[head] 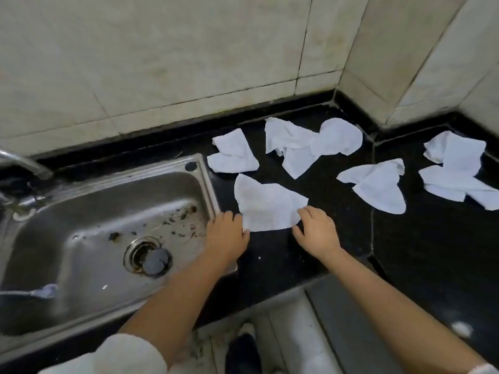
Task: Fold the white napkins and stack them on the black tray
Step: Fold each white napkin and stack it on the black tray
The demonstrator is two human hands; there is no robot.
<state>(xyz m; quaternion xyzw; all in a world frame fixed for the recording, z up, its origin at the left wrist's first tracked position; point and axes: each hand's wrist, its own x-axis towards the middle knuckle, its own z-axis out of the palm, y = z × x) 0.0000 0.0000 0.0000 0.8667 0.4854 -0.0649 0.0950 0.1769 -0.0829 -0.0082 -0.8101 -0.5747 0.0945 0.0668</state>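
- Hands work at the near edge of one white napkin (266,205) lying on the black bench (418,252); left hand (226,233) at its lower-left corner, right hand (317,229) at its lower-right corner.
- Left grip: fingers lie fairly straight, thumb tip touching the napkin's edge; whether it actually pinches the cloth I cannot tell from here.
- Right grip: fingers spread and bent a little, fingertips (303,211) touching the napkin's right corner, thumb down on the bench just below the cloth.
- Between the two grips the napkin lies mostly flat, spreading away from the hands toward the wall (162,63).
- Beyond the grips, further toward the wall, a crumpled napkin (233,153) lies close to the sink's corner, and a larger rumpled one (305,145) lies beside it.
- Off to the right grip's side lie two more, a folded-over napkin (378,184) and a far-right napkin (456,168), each apart from the one in hand.
- Just left of the left grip sits a steel sink (102,201), dirt specks around its drain (148,256), with a tap (25,161) at its far left.
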